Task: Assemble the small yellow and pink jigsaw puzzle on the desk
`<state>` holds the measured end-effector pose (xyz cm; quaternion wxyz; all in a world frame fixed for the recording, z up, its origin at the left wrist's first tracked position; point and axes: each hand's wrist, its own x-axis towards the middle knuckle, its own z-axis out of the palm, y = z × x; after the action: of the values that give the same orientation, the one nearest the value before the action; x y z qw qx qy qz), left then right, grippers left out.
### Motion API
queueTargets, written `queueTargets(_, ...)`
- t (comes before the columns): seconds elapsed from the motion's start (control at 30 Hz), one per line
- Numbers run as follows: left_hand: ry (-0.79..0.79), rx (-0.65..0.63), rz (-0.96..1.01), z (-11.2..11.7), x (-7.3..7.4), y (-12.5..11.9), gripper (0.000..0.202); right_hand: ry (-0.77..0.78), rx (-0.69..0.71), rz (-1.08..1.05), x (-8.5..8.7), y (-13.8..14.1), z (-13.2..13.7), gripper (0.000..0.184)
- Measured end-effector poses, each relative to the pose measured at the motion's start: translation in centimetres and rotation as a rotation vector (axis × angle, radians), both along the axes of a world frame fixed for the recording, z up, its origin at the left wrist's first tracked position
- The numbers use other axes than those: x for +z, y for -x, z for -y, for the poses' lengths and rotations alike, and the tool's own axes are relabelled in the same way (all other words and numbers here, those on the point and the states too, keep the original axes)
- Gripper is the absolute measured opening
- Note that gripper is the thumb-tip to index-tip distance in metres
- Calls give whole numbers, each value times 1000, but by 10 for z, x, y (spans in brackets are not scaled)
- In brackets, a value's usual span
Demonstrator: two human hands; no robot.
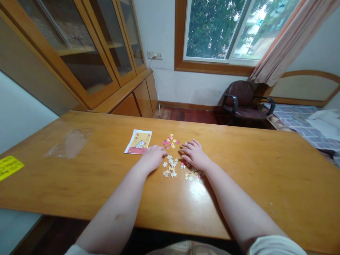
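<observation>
Pressing puzzle pieces (171, 165) — right hand (195, 154) flat, splayed; left hand (154, 158), 9 o'clock, curled, contents unclear. Pieces likely light, thin — pinch edges.

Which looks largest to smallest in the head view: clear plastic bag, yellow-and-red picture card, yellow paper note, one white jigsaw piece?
1. clear plastic bag
2. yellow-and-red picture card and yellow paper note: alike; the frame edge cuts the note
3. white jigsaw piece

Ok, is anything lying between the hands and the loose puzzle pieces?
Nothing visible. The left hand rests at the edge of the pieces, and the right hand lies over some of them. The card sits off to the side, just beyond the left hand, not in the way.
</observation>
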<state>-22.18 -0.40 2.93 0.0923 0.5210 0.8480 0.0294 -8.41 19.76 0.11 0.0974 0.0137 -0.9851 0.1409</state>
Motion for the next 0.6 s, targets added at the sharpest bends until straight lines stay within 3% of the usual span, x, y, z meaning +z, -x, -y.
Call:
queueTargets(0.23, -118, -46, 77, -16, -19, -6, 33, 29, 110, -20, -3, 3, 10, 28)
queueTargets(0.4, -216, -8, 118, -23, -16, -13, 35, 29, 69, -56, -10, 6, 7, 22)
queueTargets(0.6, -166, -8, 100, -20, -13, -10, 32, 26, -30, -75, -13, 8, 4, 15)
